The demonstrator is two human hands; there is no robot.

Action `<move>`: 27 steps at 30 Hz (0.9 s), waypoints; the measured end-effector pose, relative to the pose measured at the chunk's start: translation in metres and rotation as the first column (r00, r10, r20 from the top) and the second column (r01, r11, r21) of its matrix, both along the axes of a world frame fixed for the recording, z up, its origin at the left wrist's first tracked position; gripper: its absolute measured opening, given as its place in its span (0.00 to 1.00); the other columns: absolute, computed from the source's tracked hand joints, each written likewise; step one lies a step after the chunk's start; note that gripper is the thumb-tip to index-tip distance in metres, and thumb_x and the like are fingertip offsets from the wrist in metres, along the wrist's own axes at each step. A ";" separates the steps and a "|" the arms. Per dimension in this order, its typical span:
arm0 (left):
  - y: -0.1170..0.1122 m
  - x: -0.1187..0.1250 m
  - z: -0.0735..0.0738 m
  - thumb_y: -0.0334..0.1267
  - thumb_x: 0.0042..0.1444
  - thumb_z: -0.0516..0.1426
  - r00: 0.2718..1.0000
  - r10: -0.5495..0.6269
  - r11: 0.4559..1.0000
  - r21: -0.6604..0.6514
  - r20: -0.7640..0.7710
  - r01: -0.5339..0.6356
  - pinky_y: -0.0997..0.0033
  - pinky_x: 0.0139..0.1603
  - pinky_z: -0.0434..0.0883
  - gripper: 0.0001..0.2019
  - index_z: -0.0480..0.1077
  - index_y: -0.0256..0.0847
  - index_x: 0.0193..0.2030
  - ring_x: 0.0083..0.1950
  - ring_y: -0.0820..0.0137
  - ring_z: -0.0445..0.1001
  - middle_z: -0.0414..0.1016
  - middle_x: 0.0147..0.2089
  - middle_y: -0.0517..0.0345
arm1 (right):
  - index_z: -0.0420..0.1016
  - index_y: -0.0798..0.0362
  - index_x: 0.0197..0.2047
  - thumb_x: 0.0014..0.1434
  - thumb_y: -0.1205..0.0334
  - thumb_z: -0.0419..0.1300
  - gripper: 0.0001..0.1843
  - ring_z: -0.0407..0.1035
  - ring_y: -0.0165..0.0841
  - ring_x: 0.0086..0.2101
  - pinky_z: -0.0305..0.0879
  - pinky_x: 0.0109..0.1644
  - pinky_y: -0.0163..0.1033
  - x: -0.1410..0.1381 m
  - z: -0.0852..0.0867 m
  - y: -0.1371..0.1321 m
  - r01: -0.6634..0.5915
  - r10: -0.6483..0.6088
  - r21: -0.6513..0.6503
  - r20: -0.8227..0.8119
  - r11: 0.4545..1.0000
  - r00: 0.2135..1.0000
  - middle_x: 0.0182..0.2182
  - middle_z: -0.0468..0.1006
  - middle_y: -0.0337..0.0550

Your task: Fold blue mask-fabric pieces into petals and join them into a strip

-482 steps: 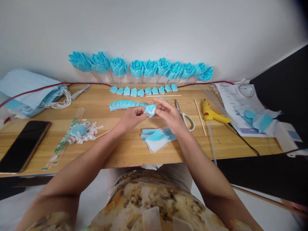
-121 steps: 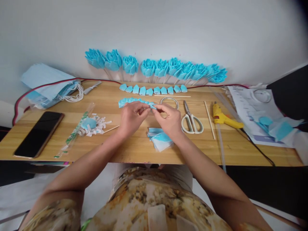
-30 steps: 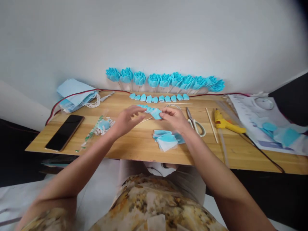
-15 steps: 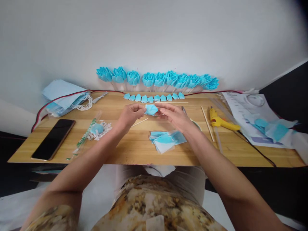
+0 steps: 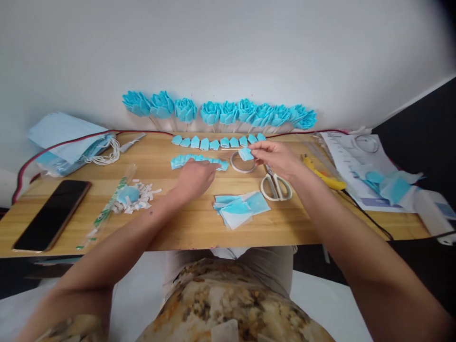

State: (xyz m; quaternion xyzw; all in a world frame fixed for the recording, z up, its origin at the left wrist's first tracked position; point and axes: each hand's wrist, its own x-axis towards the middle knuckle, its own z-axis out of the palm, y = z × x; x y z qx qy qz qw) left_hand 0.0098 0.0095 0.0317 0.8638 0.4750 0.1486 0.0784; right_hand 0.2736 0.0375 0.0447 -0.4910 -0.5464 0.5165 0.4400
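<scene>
My right hand (image 5: 276,156) pinches a small folded blue petal (image 5: 245,154) above the far side of the table. My left hand (image 5: 195,179) is over a nearer row of pleated blue petals (image 5: 180,161), fingers curled together; its fingertips are partly hidden, so what they hold is unclear. Behind that, more blue petals (image 5: 204,144) stand in a line. A white ring-shaped roll (image 5: 233,165) lies under the petal in my right hand. Scissors with white handles (image 5: 265,190) lie below the right wrist. Cut blue and white fabric pieces (image 5: 242,209) are heaped nearer me.
Several blue fabric flowers (image 5: 210,113) on sticks lean on the wall. At left are a phone (image 5: 53,216), white scraps (image 5: 133,204) and a bag of blue sheets (image 5: 69,142). A yellow glue gun (image 5: 326,179) and papers (image 5: 351,161) lie right; a dark cord (image 5: 370,217) runs off.
My hands, earlier together at a blue piece, have moved apart. The left has come down over the nearer petal row; the right has moved right with a petal. The scissors are uncovered. My view has shifted.
</scene>
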 end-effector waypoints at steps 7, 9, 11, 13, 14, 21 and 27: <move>0.007 0.007 -0.017 0.31 0.65 0.46 0.967 -0.027 0.999 0.025 -0.252 0.034 0.59 0.43 0.65 0.21 0.78 0.43 0.54 0.38 0.60 0.78 0.83 0.39 0.47 | 0.77 0.51 0.36 0.43 0.61 0.73 0.16 0.70 0.28 0.24 0.63 0.28 0.33 0.001 -0.012 0.002 -0.136 0.142 -0.049 0.153 0.990 0.978 0.25 0.80 0.35; 0.008 0.007 -0.019 0.31 0.65 0.47 0.959 -0.038 0.998 0.031 -0.281 0.049 0.60 0.43 0.64 0.19 0.78 0.43 0.52 0.37 0.61 0.78 0.82 0.38 0.48 | 0.75 0.50 0.35 0.43 0.62 0.72 0.15 0.71 0.29 0.25 0.65 0.31 0.35 -0.002 -0.014 0.006 -0.173 0.178 -0.043 0.178 0.984 0.968 0.25 0.81 0.35; 0.007 0.007 -0.018 0.31 0.64 0.48 0.949 -0.056 0.997 0.027 -0.311 0.068 0.60 0.43 0.64 0.18 0.77 0.42 0.51 0.37 0.61 0.77 0.82 0.37 0.49 | 0.75 0.50 0.35 0.44 0.63 0.71 0.14 0.72 0.30 0.27 0.66 0.34 0.36 -0.007 -0.016 0.010 -0.204 0.206 -0.029 0.206 0.979 0.957 0.25 0.81 0.36; 0.007 0.008 -0.017 0.31 0.64 0.49 0.941 -0.068 0.997 0.014 -0.332 0.077 0.60 0.43 0.63 0.17 0.77 0.42 0.51 0.37 0.61 0.77 0.82 0.38 0.49 | 0.74 0.50 0.35 0.44 0.62 0.71 0.14 0.72 0.31 0.27 0.65 0.35 0.36 -0.013 -0.019 0.014 -0.232 0.230 -0.019 0.226 0.973 0.947 0.26 0.82 0.36; 0.007 0.008 -0.017 0.31 0.64 0.49 0.939 -0.071 0.997 0.007 -0.336 0.078 0.60 0.43 0.63 0.17 0.76 0.42 0.51 0.38 0.61 0.77 0.82 0.38 0.48 | 0.74 0.50 0.35 0.45 0.62 0.71 0.14 0.72 0.30 0.27 0.65 0.35 0.36 -0.017 -0.021 0.016 -0.246 0.243 -0.013 0.232 0.969 0.942 0.27 0.82 0.36; 0.008 0.008 -0.019 0.28 0.63 0.48 0.945 -0.067 0.998 -0.016 -0.321 0.065 0.58 0.43 0.64 0.18 0.77 0.41 0.51 0.38 0.58 0.78 0.81 0.38 0.47 | 0.74 0.50 0.35 0.48 0.64 0.66 0.09 0.74 0.32 0.32 0.63 0.37 0.36 -0.018 -0.034 0.025 -0.351 0.300 0.039 0.436 0.936 0.849 0.30 0.83 0.37; 0.006 0.008 -0.017 0.30 0.64 0.50 0.937 -0.077 0.997 -0.031 -0.340 0.071 0.56 0.44 0.64 0.16 0.76 0.39 0.51 0.39 0.56 0.78 0.82 0.38 0.46 | 0.74 0.50 0.37 0.47 0.59 0.69 0.13 0.72 0.31 0.29 0.63 0.37 0.37 -0.001 -0.029 0.028 -0.270 0.248 0.019 0.339 0.963 0.908 0.28 0.82 0.37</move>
